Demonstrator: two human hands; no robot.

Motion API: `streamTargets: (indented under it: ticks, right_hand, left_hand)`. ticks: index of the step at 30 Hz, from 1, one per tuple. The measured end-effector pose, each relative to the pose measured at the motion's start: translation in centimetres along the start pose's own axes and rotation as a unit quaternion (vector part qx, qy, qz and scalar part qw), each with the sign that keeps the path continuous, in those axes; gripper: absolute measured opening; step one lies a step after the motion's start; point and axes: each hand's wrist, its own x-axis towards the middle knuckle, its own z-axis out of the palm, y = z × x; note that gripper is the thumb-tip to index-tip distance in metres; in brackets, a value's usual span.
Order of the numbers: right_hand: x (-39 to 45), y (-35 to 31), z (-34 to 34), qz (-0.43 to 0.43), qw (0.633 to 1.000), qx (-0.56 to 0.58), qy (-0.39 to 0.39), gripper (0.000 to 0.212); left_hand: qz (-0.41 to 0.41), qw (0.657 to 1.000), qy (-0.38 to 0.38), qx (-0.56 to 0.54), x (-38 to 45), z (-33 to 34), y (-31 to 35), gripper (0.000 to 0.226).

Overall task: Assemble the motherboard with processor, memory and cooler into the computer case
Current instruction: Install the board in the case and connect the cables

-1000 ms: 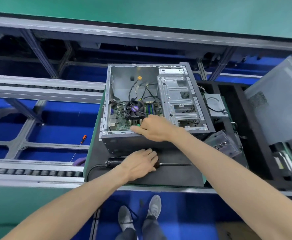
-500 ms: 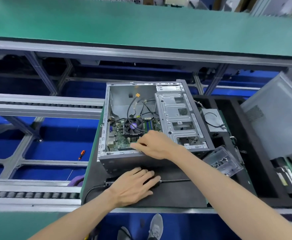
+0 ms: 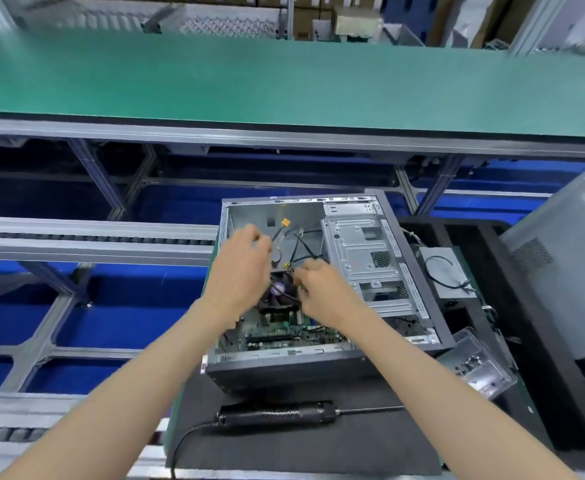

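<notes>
Mid-frame, both hands are inside the computer case above the cooler: right hand seemingly pinching cables, left hand blurred (grip unclear). Connecting likely comes next.

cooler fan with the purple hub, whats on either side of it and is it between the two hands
Yes. In the head view, the black cooler fan with the purple hub sits between the left hand and the right hand, inside the open grey metal computer case.

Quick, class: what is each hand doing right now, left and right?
Left hand: over the case, blurred; grip cannot be told.
Right hand: at the cables; grip cannot be told.
</notes>
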Motion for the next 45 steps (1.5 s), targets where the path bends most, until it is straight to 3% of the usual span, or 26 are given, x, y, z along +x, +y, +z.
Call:
streamTargets:
  ticks: [2, 4, 7, 10, 16, 21, 26, 33, 45]
  right_hand:
    - [0.2, 0.7, 0.1, 0.033, 0.995, -0.062, 0.076, 0.037]
    - [0.6, 1.5, -0.6, 0.124, 0.981, -0.092, 0.121, 0.059]
    - [1.5, 2.8, -1.0, 0.267, 0.962, -0.024, 0.052, 0.091]
    - [2.4, 3.6, -0.7, 0.327, 0.944, 0.05, -0.011, 0.103]
    - [3.5, 3.8, -0.4, 0.337, 0.939, 0.061, 0.019, 0.1]
    - [3.6, 3.9, -0.3, 0.328, 0.941, 0.072, 0.048, 0.094]
    - [4.3, 4.4, -0.5, 0.304, 0.949, 0.06, 0.055, 0.093]
    - [6.1, 5.0, -1.5, 0.256, 0.965, 0.056, 0.017, 0.099]
    - [8.7, 6.1, -2.6, 0.146, 0.988, 0.016, -0.034, 0.104]
  left_hand:
    - [-0.056, 0.995, -0.04, 0.072, 2.2, 0.8, -2.8, 0.018]
    - [-0.082, 0.99, -0.062, 0.1, 3.8, 1.8, -5.0, 0.031]
    - [-0.079, 0.99, -0.084, 0.076, 6.0, 3.2, -6.6, 0.044]
    - [-0.039, 0.992, -0.106, 0.057, 8.6, 4.5, -6.9, 0.053]
    - [0.004, 0.981, -0.177, 0.074, 13.1, 7.2, -5.8, 0.056]
    - [0.014, 0.976, -0.173, 0.131, 14.8, 7.7, -5.8, 0.03]
    - [0.018, 0.972, -0.173, 0.156, 14.7, 7.5, -6.5, 0.033]
    - [-0.019, 0.971, -0.166, 0.174, 13.3, 6.5, -8.0, 0.042]
    - [-0.084, 0.97, -0.134, 0.187, 10.0, 5.3, -9.3, 0.039]
